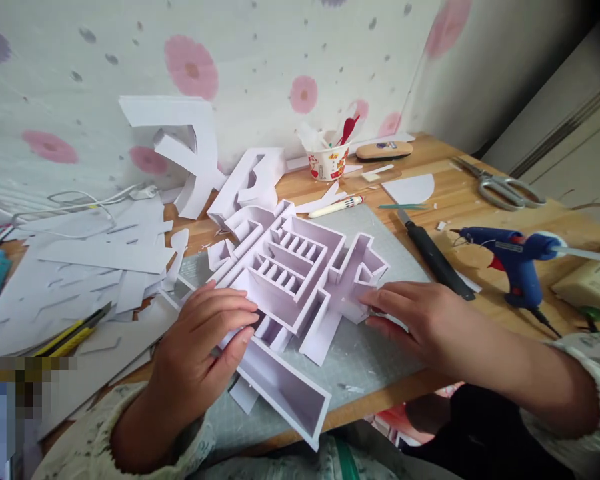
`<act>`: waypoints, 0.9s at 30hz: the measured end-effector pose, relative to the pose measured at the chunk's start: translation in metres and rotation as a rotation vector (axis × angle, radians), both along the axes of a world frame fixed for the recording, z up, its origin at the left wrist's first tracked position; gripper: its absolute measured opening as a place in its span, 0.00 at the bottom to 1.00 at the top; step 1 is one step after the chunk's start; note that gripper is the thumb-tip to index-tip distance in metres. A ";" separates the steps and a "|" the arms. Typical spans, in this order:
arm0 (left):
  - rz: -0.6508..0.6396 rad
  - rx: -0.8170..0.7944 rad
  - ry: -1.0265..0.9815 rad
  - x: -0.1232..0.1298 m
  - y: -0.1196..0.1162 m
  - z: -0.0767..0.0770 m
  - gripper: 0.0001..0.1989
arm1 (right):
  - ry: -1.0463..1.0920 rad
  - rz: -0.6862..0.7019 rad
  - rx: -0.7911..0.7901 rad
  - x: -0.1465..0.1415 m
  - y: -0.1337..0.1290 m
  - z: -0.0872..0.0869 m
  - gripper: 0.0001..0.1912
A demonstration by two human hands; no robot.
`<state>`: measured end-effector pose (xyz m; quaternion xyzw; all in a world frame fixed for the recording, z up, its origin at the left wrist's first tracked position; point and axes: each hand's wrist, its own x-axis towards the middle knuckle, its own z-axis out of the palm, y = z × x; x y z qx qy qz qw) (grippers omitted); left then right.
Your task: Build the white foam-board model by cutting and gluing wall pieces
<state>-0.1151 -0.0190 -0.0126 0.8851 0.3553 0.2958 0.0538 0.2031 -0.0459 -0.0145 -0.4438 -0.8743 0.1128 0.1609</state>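
A white foam-board model (300,313) with low walls, compartments and two rows of small partitions lies on the grey cutting mat (380,230). Its long near compartment reaches toward the table's front edge. My left hand (203,340) grips the model's left side, fingers bent over a wall and thumb lower down. At the right side, my right hand (415,320) pinches the edge of a small angled section between thumb and fingers. The fingertips partly hide the spots they touch.
White offcuts (105,257) and a yellow utility knife (73,333) lie left. Curved white letter-like pieces (200,150) stand behind. On the right are a black-handled knife (437,257), a blue glue gun (517,257) and scissors (505,187). A paper cup (327,163) stands at the back.
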 end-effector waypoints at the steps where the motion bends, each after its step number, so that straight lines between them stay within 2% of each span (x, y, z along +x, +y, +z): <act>1: 0.007 -0.004 0.001 0.001 0.000 0.000 0.08 | 0.003 -0.002 0.001 0.000 0.001 0.000 0.07; 5: 0.024 0.015 -0.011 0.005 -0.002 -0.002 0.08 | -0.006 -0.021 -0.001 0.001 0.003 0.001 0.06; 12: 0.032 0.095 -0.010 0.009 -0.003 -0.006 0.07 | -0.019 -0.071 0.116 0.000 0.010 0.000 0.10; 18: 0.096 0.134 -0.023 0.005 0.000 -0.013 0.06 | -0.058 -0.086 0.028 0.004 0.010 -0.005 0.14; 27: 0.079 0.142 -0.038 0.002 0.009 -0.016 0.05 | -0.044 -0.060 0.019 0.007 0.009 0.001 0.14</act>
